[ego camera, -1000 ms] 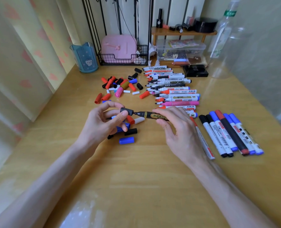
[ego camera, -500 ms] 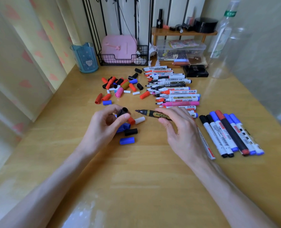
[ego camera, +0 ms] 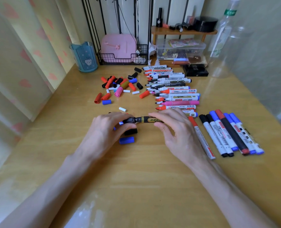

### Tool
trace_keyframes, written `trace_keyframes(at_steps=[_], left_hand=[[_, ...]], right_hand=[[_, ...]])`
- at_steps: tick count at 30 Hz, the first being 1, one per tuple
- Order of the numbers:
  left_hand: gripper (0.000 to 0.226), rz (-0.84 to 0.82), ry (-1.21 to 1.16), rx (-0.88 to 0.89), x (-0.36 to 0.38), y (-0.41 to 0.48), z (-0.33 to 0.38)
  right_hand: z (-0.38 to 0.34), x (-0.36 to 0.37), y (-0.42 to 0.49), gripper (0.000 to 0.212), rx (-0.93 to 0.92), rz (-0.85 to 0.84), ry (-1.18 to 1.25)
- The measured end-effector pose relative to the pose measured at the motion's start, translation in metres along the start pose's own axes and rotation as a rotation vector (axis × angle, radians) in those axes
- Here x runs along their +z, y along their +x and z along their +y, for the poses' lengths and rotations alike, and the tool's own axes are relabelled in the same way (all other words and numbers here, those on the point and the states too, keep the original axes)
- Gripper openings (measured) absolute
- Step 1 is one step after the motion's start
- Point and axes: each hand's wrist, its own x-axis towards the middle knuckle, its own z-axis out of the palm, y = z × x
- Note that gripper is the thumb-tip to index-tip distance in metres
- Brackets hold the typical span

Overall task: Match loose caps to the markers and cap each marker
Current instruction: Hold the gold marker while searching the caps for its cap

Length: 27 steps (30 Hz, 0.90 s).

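The left hand (ego camera: 103,130) pinches a black cap (ego camera: 128,120) onto the tip of a black and gold marker (ego camera: 147,119), whose barrel the right hand (ego camera: 177,134) grips with curled fingers. Both are over the table (ego camera: 136,178), near a blue cap (ego camera: 127,140)

Home desk corner: heart-print curtain (ego camera: 13,63), pink case (ego camera: 118,46) in wire basket (ego camera: 123,56), cosmetics shelf (ego camera: 184,31).

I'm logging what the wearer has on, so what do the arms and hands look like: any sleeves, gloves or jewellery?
The left forearm and right forearm are bare, with no sleeve in view. The left hand and right hand wear no gloves, and no ring, watch or bracelet shows on the fingers or wrists.
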Motion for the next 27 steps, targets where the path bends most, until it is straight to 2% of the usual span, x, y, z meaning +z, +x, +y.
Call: trace_keyframes(at_steps=[6,12,17,19,22,27], left_hand=[[0.024,0.011,0.073,0.086,-0.001,0.0,0.006],[0.023,0.028,0.102,0.131,0.003,0.001,0.007],[0.029,-0.034,0.111,0.144,0.001,0.003,0.005],[0.026,-0.038,0.073,0.083,0.001,0.007,0.006],[0.014,0.046,0.09,-0.024,0.0,0.015,-0.001],[0.023,0.04,0.161,-0.115,-0.002,0.017,-0.031]], right_hand=[[-0.003,0.001,0.0,0.03,-0.019,-0.011,-0.017],[-0.008,0.002,-0.002,0.041,0.003,0.024,-0.045],[-0.005,-0.003,0.0,0.037,0.0,-0.053,0.001],[0.0,-0.005,0.004,0.032,0.018,-0.033,-0.019],[0.01,-0.007,0.005,0.031,0.093,0.063,-0.102],[0.013,-0.005,0.003,0.034,0.142,0.071,-0.131]])
